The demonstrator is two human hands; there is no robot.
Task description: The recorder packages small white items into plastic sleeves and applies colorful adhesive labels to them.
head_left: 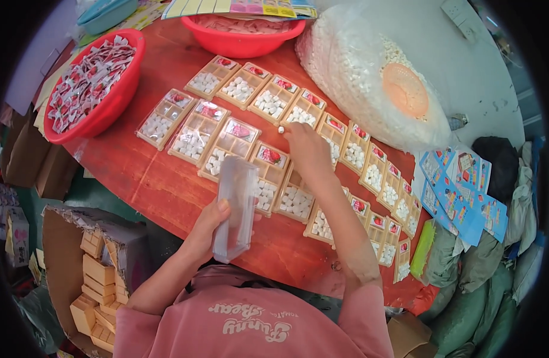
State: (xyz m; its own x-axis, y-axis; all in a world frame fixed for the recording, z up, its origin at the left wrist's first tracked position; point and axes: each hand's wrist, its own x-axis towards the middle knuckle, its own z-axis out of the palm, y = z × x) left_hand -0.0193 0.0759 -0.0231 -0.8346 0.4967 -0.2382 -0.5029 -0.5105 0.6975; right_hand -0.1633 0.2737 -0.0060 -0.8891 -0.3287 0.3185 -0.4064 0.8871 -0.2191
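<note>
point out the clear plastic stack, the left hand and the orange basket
Clear plastic stack (235,209), head view: middle of its visible side
Left hand (209,223), head view: near the thumb's base
Orange basket (405,90), head view: middle of its visible body

Shirt (250,347), pink, at 6 o'clock; rounded pale lettering (256,329) across front, inverted in view; short pink sleeves (137,331) at 7 and 5 o'clock.

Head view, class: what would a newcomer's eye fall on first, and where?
Probably the two curving rows of divided trays across the red table, holding white pieces. Next, the red basin heaped with wrapped packets at upper left and the bulging clear bag at upper right. Centrally, the left hand holds stacked clear plastic.
</note>
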